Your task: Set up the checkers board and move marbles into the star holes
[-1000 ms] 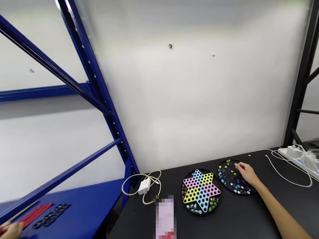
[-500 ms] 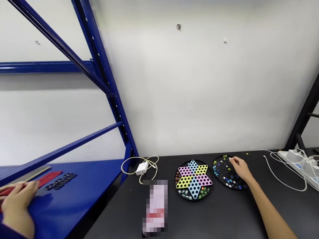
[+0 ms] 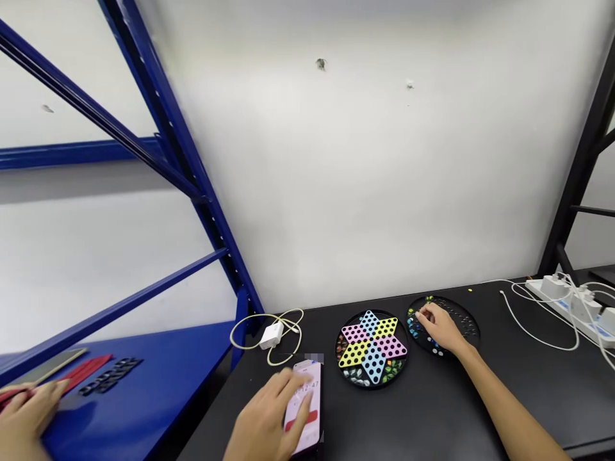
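My left hand (image 3: pixel 269 416) is spread over a phone (image 3: pixel 307 410) lying on the black table. Its fingers are apart and at the screen, which shows digits and a red bar; whether they touch it I cannot tell. My right hand (image 3: pixel 441 328) is over a round black tray (image 3: pixel 461 310) with glass marbles (image 3: pixel 413 331) along its left side. Thumb and fingers are pinched together; anything between them is hidden. Between the hands lies a star-patterned Chinese checkers board (image 3: pixel 372 346) with marbles in several side compartments.
A white charger (image 3: pixel 271 335) with its cable lies behind the phone. At right is a power strip (image 3: pixel 571 307) with white cables. Another person's hand (image 3: pixel 29 410) touches red cloth (image 3: pixel 89 372) on the blue table (image 3: pixel 144 378), near black pieces (image 3: pixel 110 374). A blue frame (image 3: pixel 192 173) stands left.
My left hand has come into view over the phone. My right hand has shifted left over the tray, where fewer marbles show on the right. The view has turned slightly.
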